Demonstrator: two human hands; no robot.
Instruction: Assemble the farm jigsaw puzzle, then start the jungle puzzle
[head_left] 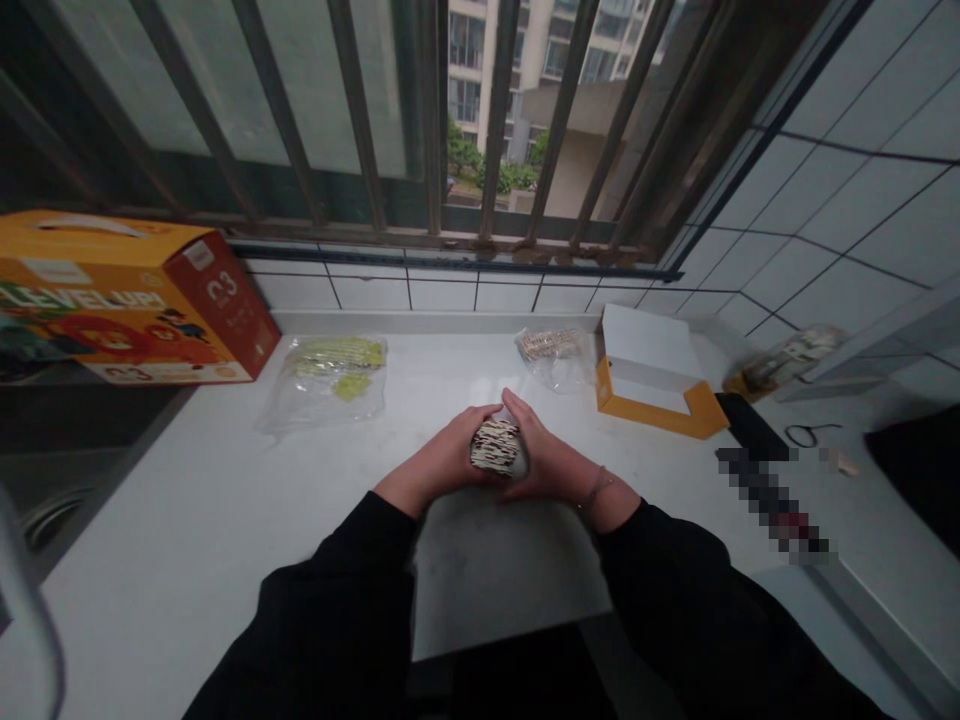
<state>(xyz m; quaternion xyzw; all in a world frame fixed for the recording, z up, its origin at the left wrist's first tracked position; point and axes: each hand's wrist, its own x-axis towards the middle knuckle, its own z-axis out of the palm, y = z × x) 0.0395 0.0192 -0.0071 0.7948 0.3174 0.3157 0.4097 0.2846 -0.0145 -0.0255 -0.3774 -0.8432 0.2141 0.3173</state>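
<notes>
A compact bundle of thin, flat pieces (495, 446), with pale and dark edges in wavy layers, is held upright over the white counter in front of me. My left hand (455, 452) curls round its left side. From the other side, my right hand (551, 462) is bent round it, with a small gap showing between the palm and the bundle. The fingertips of both hands come close together at the far side. What exactly the pieces are, I cannot make out.
A clear bag with yellow-green pieces (337, 365) lies left, a smaller bag with brownish pieces (551, 345) behind my hands. An opened orange-and-white box (652, 400) is at right, beside a dark flat object (752, 428). A large orange carton (142, 300) stands far left, below the barred window.
</notes>
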